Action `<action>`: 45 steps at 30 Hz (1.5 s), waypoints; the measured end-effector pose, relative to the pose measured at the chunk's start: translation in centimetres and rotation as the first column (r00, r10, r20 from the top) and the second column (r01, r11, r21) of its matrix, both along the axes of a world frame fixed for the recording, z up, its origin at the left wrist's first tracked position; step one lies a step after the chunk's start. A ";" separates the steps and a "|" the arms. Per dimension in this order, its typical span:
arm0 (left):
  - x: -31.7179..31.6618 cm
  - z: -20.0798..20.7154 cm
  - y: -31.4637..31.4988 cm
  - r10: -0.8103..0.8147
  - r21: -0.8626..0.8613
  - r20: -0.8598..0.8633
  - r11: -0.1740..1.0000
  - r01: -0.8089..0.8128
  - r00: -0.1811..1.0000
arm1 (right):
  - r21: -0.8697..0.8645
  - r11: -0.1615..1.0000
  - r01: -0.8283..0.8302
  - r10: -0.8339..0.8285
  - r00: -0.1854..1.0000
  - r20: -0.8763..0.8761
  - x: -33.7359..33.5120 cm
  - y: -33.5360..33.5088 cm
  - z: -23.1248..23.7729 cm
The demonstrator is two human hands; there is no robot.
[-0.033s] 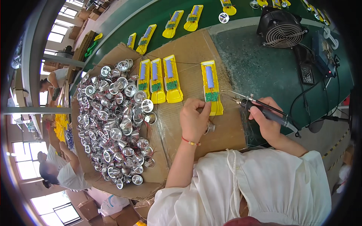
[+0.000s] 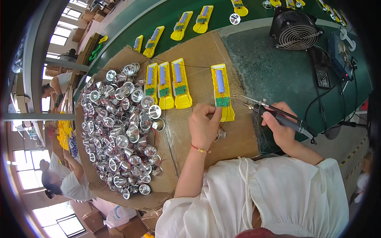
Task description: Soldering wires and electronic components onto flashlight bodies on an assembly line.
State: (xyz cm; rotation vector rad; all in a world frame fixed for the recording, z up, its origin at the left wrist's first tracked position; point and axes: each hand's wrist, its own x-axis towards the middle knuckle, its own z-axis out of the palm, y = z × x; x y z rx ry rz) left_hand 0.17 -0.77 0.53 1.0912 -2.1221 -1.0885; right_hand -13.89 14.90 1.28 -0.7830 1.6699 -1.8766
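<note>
In front of me a yellow plastic housing (image 2: 228, 115) lies lengthwise on the cardboard, holding a purple cylindrical battery (image 2: 220, 81) and a green circuit board (image 2: 222, 102). My left hand (image 2: 204, 123) is closed in a pinch beside the housing's near end; its fingertips hide what they hold. Just under that hand sits a small silver reflector (image 2: 222, 135), partly covered, with thin wires near it. My right hand (image 2: 281, 129) grips a black soldering iron (image 2: 286, 122) with a thin metal solder-feed tube (image 2: 248, 97) alongside. The iron's tip points at the circuit board, a short gap away.
Left of my hands, many silver reflectors (image 2: 123, 141) are heaped on the cardboard sheet (image 2: 214, 148). Three similar yellow housings (image 2: 183, 101) lie beyond; more line the green surface behind. A black fan (image 2: 297, 35) and blue soldering station (image 2: 340, 59) stand far right. Co-workers are at left.
</note>
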 end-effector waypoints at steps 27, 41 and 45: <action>9.8 -0.7 1.4 0.270 -0.639 0.169 0.762 -0.104 0.948 | 0.024 0.998 0.058 -0.059 0.998 0.036 -1.1 1.7 -1.5; 2.0 0.3 -1.5 -0.053 -0.222 0.040 0.973 0.061 0.998 | 0.022 1.000 -0.006 0.006 1.000 0.011 -1.0 1.7 -0.8; 1.3 0.0 -0.9 -0.056 -0.125 0.084 0.990 0.066 0.995 | 0.008 0.999 -0.045 0.044 0.998 0.036 -0.7 1.2 -1.0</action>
